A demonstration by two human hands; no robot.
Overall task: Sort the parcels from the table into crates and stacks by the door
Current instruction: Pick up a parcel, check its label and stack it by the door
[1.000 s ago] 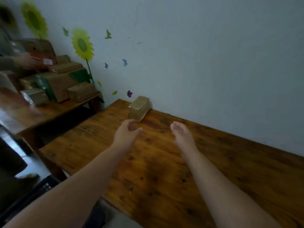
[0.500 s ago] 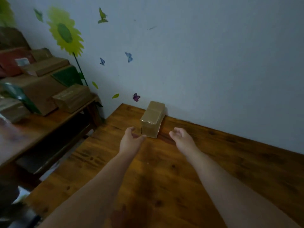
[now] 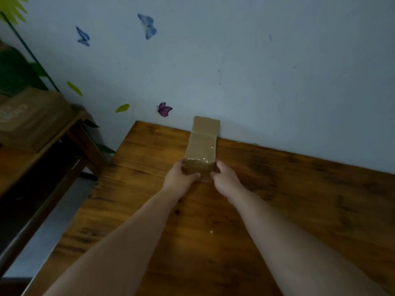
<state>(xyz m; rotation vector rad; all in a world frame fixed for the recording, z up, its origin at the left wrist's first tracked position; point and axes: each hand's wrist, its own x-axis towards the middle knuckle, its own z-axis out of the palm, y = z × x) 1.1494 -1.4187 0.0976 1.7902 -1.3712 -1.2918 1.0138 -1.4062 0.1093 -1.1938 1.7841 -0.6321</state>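
A small brown parcel (image 3: 202, 146), wrapped in clear tape, is found at the far side of the wooden table (image 3: 299, 199), not far from its far left corner. Its far end is set against the pale wall (image 3: 256, 71), or almost against it. The near end is held from both sides. The left hand (image 3: 181, 178) is curled round the left side, with the thumb laid on the near face, and the right hand (image 3: 226, 180) is curled round the right side. Whether the parcel is lifted or rests on the wood cannot be told.

The far edge of the table runs along the wall, so the way behind the parcel is closed. The left edge runs back toward the person. A wide stretch of tabletop is seen to the right of the parcel and on the near side, under both forearms, where a white speck (image 3: 211, 232) is noticed.

Beyond the left edge a narrow strip of grey floor (image 3: 53, 221) is seen, and then a second wooden table (image 3: 42, 150). A blurred brown carton (image 3: 32, 116) is placed on it. On the wall a purple butterfly sticker (image 3: 164, 109) is fixed just above the table's corner, to the left of the parcel.
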